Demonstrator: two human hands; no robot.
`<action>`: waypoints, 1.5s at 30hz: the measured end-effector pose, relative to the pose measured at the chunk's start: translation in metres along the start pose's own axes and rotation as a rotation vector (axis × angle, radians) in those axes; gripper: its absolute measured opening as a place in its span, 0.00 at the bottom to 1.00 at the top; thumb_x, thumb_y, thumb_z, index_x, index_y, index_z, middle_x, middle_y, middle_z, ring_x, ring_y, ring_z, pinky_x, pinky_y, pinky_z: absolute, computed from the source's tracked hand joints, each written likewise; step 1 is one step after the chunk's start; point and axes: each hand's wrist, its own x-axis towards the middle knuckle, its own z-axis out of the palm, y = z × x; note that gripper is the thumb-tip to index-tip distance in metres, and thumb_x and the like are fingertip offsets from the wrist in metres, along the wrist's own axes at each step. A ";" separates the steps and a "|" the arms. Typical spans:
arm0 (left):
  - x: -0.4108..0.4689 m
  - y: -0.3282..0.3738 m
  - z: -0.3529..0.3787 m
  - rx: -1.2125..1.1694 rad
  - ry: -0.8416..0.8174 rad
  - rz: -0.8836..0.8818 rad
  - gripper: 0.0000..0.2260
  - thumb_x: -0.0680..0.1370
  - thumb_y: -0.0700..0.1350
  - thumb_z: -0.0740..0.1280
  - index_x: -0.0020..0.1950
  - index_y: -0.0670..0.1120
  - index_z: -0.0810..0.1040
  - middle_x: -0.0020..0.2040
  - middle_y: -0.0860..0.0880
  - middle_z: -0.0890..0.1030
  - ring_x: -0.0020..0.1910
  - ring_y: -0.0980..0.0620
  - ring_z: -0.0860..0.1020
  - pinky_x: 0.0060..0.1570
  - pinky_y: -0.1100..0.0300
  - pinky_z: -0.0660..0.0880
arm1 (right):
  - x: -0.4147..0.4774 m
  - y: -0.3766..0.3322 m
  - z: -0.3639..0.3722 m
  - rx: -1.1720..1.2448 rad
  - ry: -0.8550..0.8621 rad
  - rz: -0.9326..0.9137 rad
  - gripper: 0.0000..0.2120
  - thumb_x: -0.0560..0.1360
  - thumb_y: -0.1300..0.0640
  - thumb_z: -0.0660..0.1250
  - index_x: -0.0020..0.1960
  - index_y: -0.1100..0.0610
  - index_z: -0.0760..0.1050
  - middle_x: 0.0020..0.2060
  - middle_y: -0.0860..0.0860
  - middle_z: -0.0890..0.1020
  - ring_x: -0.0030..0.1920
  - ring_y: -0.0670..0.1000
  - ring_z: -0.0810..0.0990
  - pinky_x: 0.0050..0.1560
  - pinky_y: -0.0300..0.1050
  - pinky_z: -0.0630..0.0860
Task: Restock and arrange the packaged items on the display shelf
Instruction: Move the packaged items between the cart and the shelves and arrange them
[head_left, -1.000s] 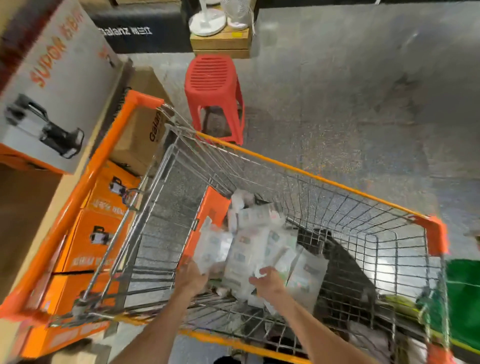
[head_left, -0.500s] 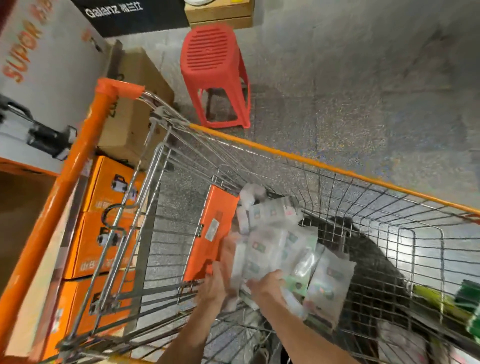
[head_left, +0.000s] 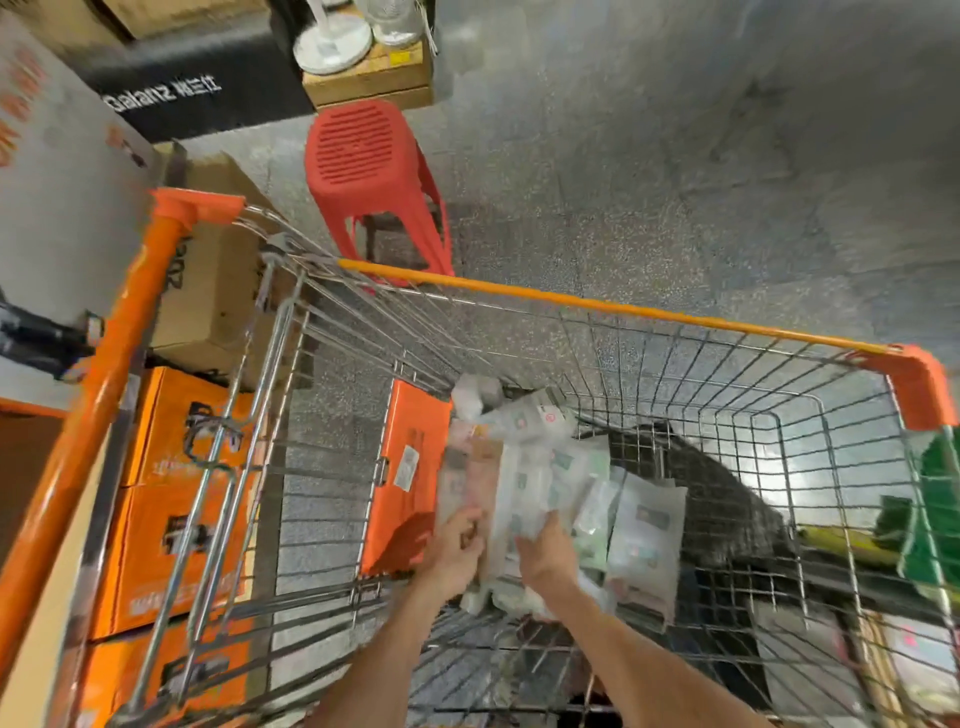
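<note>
Several pale plastic packets (head_left: 550, 467) with small green and red labels lie heaped in a wire shopping cart (head_left: 613, 306) with orange trim. Both my arms reach down into the cart. My left hand (head_left: 454, 551) curls its fingers round the left side of a bundle of the packets. My right hand (head_left: 545, 553) grips the same bundle from the right. More packets (head_left: 644, 540) stand beside my right hand. An orange flap (head_left: 410, 478) hangs on the cart's inner left wall, just left of my left hand.
A red plastic stool (head_left: 369, 176) stands on the speckled floor beyond the cart. Orange boxes (head_left: 166, 499) and a brown carton (head_left: 213, 291) are stacked left of the cart. A dark bag (head_left: 727, 499) lies in the cart; green goods (head_left: 935, 509) sit at the right edge.
Both hands have stayed in the cart at the packets, closing in on the bundle's lower part. The view shifted, showing the cart's right corner again.
</note>
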 end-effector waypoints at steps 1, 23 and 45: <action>0.001 0.000 0.006 0.026 -0.019 0.007 0.24 0.75 0.47 0.69 0.70 0.55 0.67 0.66 0.53 0.74 0.59 0.52 0.76 0.60 0.50 0.75 | -0.002 0.000 -0.003 0.034 -0.030 0.003 0.19 0.74 0.61 0.68 0.60 0.57 0.63 0.50 0.53 0.75 0.46 0.52 0.76 0.44 0.45 0.75; -0.049 0.066 -0.023 -0.346 0.084 0.237 0.20 0.78 0.38 0.61 0.69 0.51 0.66 0.62 0.49 0.72 0.51 0.55 0.76 0.41 0.63 0.77 | -0.086 0.006 -0.143 0.509 0.028 -0.292 0.13 0.80 0.60 0.61 0.64 0.58 0.68 0.47 0.50 0.81 0.45 0.49 0.82 0.42 0.40 0.81; -0.355 0.298 0.178 -0.245 -0.882 0.797 0.20 0.77 0.33 0.55 0.62 0.53 0.70 0.44 0.48 0.86 0.39 0.45 0.83 0.30 0.54 0.79 | -0.427 0.245 -0.313 1.186 1.048 -0.408 0.30 0.67 0.63 0.77 0.61 0.53 0.63 0.46 0.52 0.84 0.44 0.48 0.84 0.40 0.41 0.79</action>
